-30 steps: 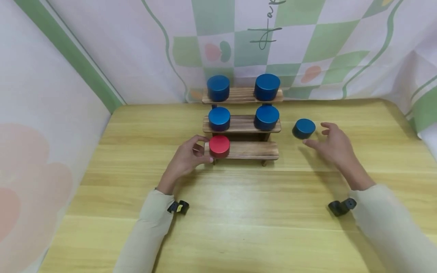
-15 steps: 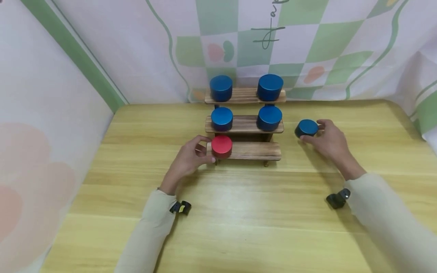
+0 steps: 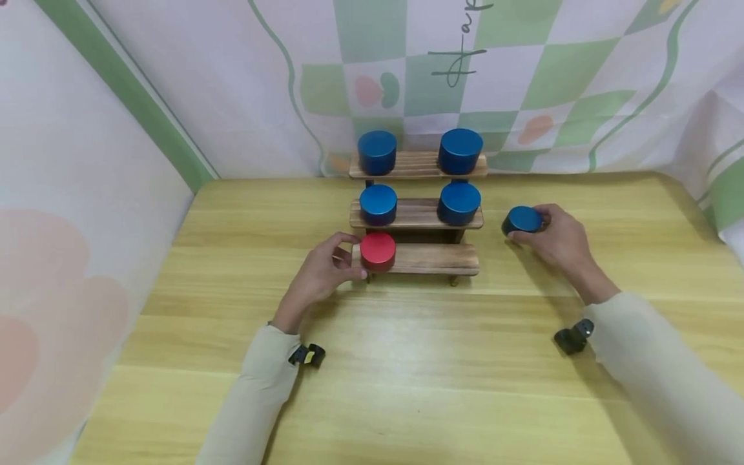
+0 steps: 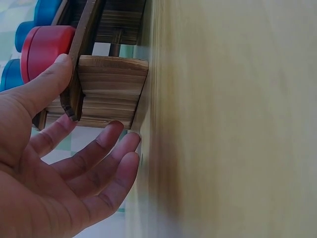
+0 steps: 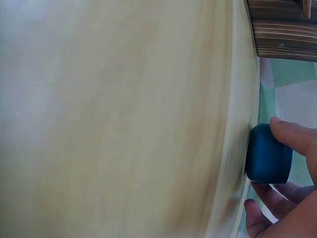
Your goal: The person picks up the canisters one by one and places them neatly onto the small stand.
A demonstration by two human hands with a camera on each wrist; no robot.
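My left hand is at the left end of the lowest step of a wooden tiered rack. Its thumb and index finger grip that end from front and back, and the other fingers hang loose. A red round tin stands on this step, right beside the thumb. To the right of the rack, my right hand pinches a small blue round tin between thumb and fingers, and the tin appears to rest on the table. Part of its side is hidden by the fingers.
Two blue tins stand on the middle step, one a right-hand tin. The top step bears two more, including a left-hand tin. Behind the rack hangs a checked curtain at the back edge of the wooden table.
My right hand has moved left to the blue tin and its fingers have come together on it. The left hand stays at the rack. The view has shifted slightly.
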